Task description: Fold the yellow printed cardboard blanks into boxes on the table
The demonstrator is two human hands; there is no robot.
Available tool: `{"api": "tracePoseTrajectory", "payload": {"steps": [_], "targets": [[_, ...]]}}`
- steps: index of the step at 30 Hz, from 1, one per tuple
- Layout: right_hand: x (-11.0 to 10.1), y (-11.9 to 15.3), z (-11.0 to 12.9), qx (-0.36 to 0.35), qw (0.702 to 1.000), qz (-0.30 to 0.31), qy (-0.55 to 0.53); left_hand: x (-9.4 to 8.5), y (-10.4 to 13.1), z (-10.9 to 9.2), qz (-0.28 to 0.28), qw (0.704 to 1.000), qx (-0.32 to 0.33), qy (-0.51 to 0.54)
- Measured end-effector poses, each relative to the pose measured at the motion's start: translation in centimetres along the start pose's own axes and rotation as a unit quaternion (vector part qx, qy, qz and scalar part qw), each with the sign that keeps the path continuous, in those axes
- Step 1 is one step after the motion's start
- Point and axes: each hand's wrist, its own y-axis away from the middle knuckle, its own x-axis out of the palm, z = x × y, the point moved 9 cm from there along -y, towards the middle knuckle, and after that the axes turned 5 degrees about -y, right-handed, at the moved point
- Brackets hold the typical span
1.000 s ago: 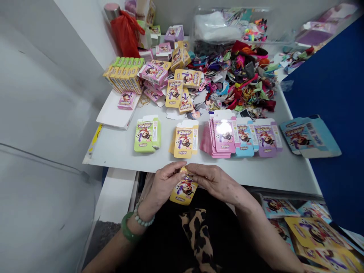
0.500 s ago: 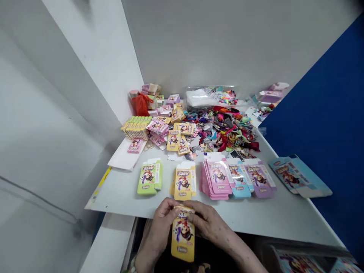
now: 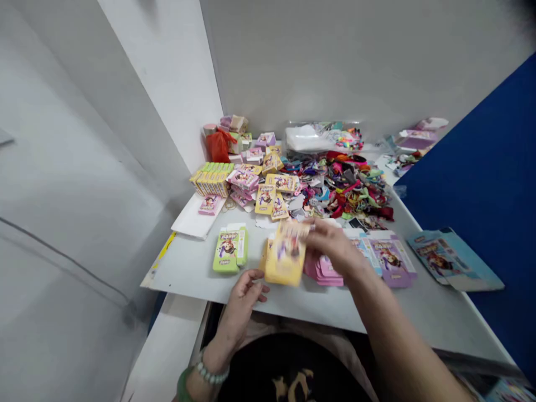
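My right hand (image 3: 333, 245) grips a flat yellow cardboard box (image 3: 287, 254) by its upper right edge. Motion blurs the box and its printed cartoon figure. It is over the spot of the yellow box stack, hiding most of it; whether they touch I cannot tell. Just below its lower left corner, my left hand (image 3: 246, 293) is empty, with fingers loosely bent and apart. Left of that hand sits a stack of green boxes (image 3: 228, 251). Pink boxes (image 3: 329, 271) lie partly hidden under my right hand, beside blue boxes (image 3: 363, 245) and purple boxes (image 3: 391, 259).
Behind are a heap of colourful hair ties and trinkets (image 3: 335, 184), a clear plastic tray (image 3: 322, 137) and a red bag (image 3: 219, 146). Filled-looking yellow-green boxes (image 3: 213, 178) stand in a row at left. A large blue printed piece (image 3: 454, 259) overhangs the right table edge.
The yellow box has gone from near my lap, where both hands held it, forward over the table in my right hand. My left hand has let go of it.
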Motion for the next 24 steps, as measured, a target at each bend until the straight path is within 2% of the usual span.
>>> {"api": "tracePoseTrajectory", "payload": {"steps": [1,2,4,6,7,9,11,14,17,20,24], "targets": [[-1.7,-1.1,1.9,-0.056,0.995,-0.067,-0.045,0.0,0.0,0.0,0.001,1.000,-0.003,-0.018],[-2.6,-2.0,2.9,-0.092,0.988,-0.101,-0.069,0.2,0.1,0.2,0.012,0.999,-0.010,-0.033],[-2.5,-2.9,3.1,-0.128,0.985,-0.116,-0.028,0.9,0.2,0.8,0.045,0.998,-0.023,-0.049],[-0.7,-2.5,1.0,-0.134,0.981,-0.099,0.102,0.9,0.0,1.5,0.042,0.997,-0.027,-0.054],[0.3,-1.9,-0.6,-0.134,0.969,-0.098,0.184,0.7,-0.2,1.8,0.025,0.997,-0.024,-0.062],[2.2,-0.1,-3.6,-0.144,0.924,-0.117,0.334,-0.1,-1.1,1.9,-0.022,0.995,0.005,-0.102],[3.7,1.4,-6.4,-0.145,0.881,-0.136,0.430,-0.2,-2.2,1.1,-0.052,0.981,0.062,-0.177],[5.0,2.1,-9.3,-0.114,0.860,-0.134,0.480,0.6,-4.0,-0.2,-0.067,0.940,0.128,-0.310],[5.2,1.8,-10.1,-0.105,0.854,-0.144,0.489,1.7,-5.6,-0.2,-0.053,0.909,0.119,-0.397],[5.4,1.7,-10.4,-0.123,0.839,-0.163,0.504,2.1,-5.9,-0.1,-0.055,0.900,0.116,-0.417],[6.3,2.5,-10.4,-0.168,0.818,-0.185,0.518,1.9,-5.0,-0.1,-0.064,0.891,0.124,-0.432]]}}
